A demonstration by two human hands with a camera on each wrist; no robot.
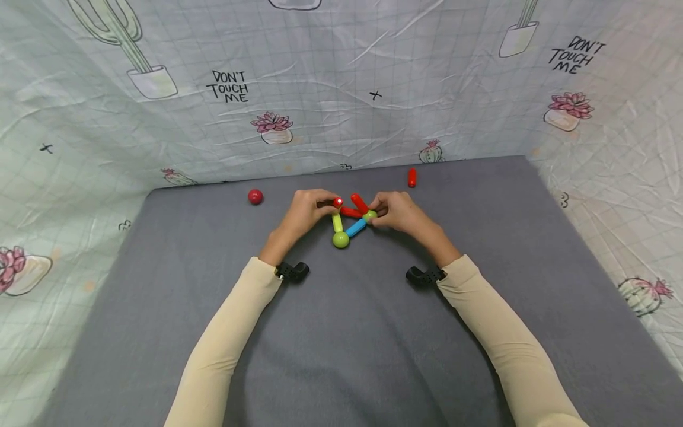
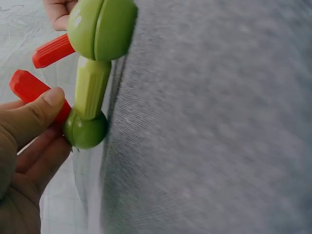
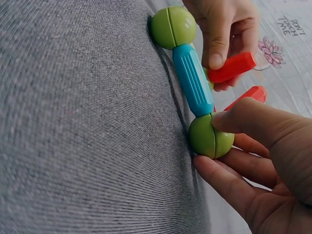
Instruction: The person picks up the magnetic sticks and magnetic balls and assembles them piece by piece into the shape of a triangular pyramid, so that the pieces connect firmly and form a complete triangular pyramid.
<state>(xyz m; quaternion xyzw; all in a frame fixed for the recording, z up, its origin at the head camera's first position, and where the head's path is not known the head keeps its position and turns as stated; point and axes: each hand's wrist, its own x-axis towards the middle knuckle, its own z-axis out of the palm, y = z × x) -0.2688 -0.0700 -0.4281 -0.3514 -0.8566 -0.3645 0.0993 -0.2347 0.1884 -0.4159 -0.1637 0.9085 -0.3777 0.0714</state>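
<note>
A triangle-like frame of building sticks and balls lies between the hands. Its near corner is a green ball [image 1: 341, 239], joined to a yellow-green stick [image 2: 91, 90] and a blue stick [image 3: 192, 80]. My left hand [image 1: 310, 209] pinches a red stick [image 2: 30, 87] that stands up from the left green ball [image 2: 87, 130]. With thumb and fingers, my right hand [image 1: 399, 212] grips the right green ball [image 3: 210, 136]. A second upright red stick [image 1: 360, 203] rises from that ball. Another red stick [image 1: 350, 212] lies along the far side; its left end is hidden.
A loose red ball [image 1: 255, 197] sits to the left of the hands, near the far edge of the grey surface [image 1: 341, 344]. Beyond the right hand lies a single red stick [image 1: 412, 178]. A printed cloth [image 1: 320, 77] hangs behind and at the sides.
</note>
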